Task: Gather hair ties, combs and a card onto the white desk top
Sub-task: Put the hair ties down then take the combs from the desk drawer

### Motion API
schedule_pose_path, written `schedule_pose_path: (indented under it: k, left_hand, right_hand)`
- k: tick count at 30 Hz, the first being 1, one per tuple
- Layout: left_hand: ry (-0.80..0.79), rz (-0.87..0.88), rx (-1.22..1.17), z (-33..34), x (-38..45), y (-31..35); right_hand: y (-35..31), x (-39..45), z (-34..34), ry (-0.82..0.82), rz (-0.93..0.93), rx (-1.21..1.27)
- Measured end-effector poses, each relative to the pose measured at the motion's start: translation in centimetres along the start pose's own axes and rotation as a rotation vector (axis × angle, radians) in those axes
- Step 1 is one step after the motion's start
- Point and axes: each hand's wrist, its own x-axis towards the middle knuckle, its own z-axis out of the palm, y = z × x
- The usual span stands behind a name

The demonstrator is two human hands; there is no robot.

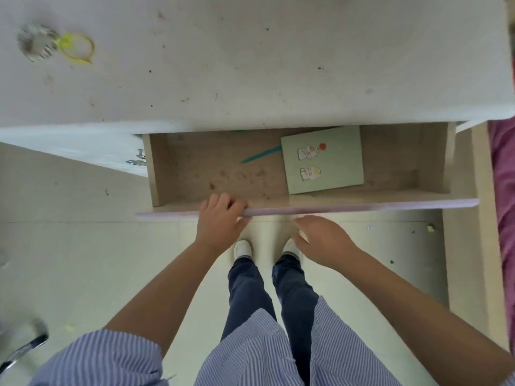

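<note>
The white desk top (250, 65) fills the upper part of the view. On its far left lie a black-and-white patterned hair tie (37, 45) and a yellow hair tie (79, 48), touching each other. Below the desk edge a drawer (306, 203) stands pulled out. Inside it lie a pale green card (334, 160) with two small figures and a red dot, and a teal comb (260, 156) whose pointed handle shows while the rest is hidden under the card and the desk edge. My left hand (220, 221) grips the drawer's front panel. My right hand (320, 239) hovers just below that panel, fingers apart, holding nothing.
A second drawer front with a metal handle (138, 158) sits left of the open drawer. Pink fabric (504, 190) runs along the right edge. A chair's metal leg (22, 349) shows at bottom left. My feet (267, 249) stand on the pale tiled floor below the drawer.
</note>
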Motion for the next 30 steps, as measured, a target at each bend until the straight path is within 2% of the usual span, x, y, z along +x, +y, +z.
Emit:
schedule_pose_path:
  k: [3,5,7,10,12,14,16,18,21,23,26,28,30]
  left_hand:
    - [-0.121,-0.066,-0.109,0.1,2.5,-0.4]
    - [-0.156,-0.147,-0.059,0.4,5.6,-0.5]
    - [-0.185,-0.205,0.023,0.8,8.9,-0.1]
    - [-0.212,-0.286,0.013,2.2,12.7,0.2]
    - [-0.215,-0.245,0.059,3.0,13.8,-0.2]
    - [-0.231,-0.124,0.167,3.6,14.0,-1.0]
    - [-0.253,-0.042,0.253,3.4,13.7,-2.1]
    - [-0.286,-0.036,0.279,2.8,12.7,-3.7]
    - [-0.382,-0.062,0.096,1.0,9.6,-6.5]
    - [-0.419,-0.103,0.059,-1.3,6.7,-9.0]
    - [-0.287,-0.223,0.082,-4.5,2.0,-11.9]
    - [-0.066,-0.203,0.091,-5.7,-0.8,-12.7]
    - [0.105,-0.155,0.054,-6.4,-3.0,-13.1]
  right_hand:
    - [1.1,1.1,-3.6,0.089,-0.064,-0.004]
    - [1.9,4.5,-5.4,0.160,-0.095,-0.086]
    - [2.4,8.1,-6.0,0.175,-0.084,-0.151]
    - [3.1,11.2,-4.8,0.144,-0.040,-0.231]
    - [3.3,11.5,-3.5,0.098,-0.019,-0.271]
    - [3.2,11.3,-2.7,0.072,0.016,-0.289]
    - [2.7,11.2,-2.8,0.097,0.034,-0.303]
    - [1.9,11.8,-3.0,0.146,0.041,-0.299]
    - [0.2,13.5,-2.8,0.169,-0.028,-0.351]
    - [-1.9,15.6,-2.7,0.216,-0.070,-0.366]
    - [-4.5,18.9,-2.5,0.266,0.011,-0.334]
    - [-5.1,20.4,-2.4,0.286,0.063,-0.312]
    - [-5.0,21.0,-2.0,0.398,0.067,-0.268]
